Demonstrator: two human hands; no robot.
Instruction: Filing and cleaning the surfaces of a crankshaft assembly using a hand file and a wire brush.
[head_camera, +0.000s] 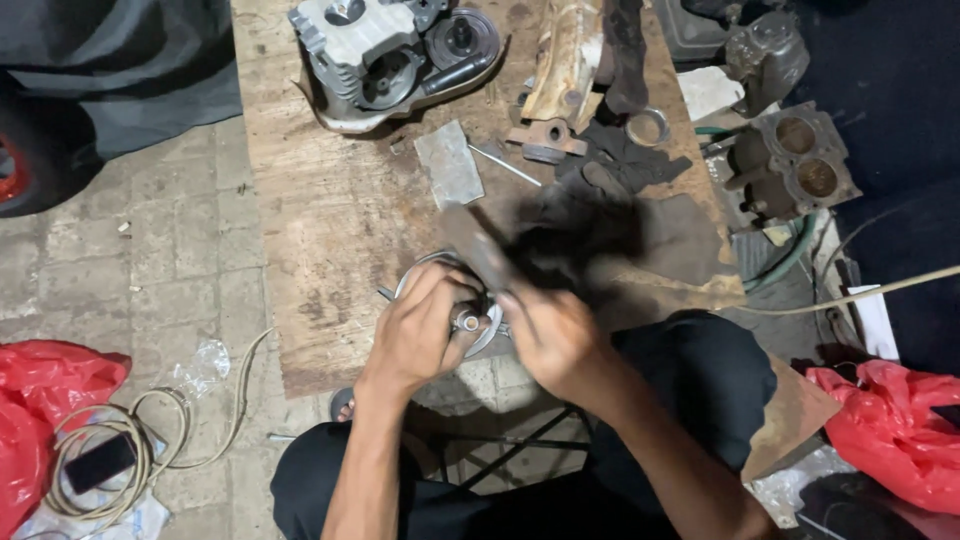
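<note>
wooden table (330, 220) spans centre to 12 o'clock; engine head (385, 50) at 12 | round metal part (465, 318) at table's 6 o'clock edge; left hand (420, 330) curled around it | right hand (545, 330) grips blurred tool (480, 250)

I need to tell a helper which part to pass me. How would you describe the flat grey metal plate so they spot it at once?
Start at the worn wooden board on the brick floor. Below the grey engine head at its far end lies the flat metal plate. Unlike the bulky castings around it, it is a thin, plain, pale grey rectangle.
</note>
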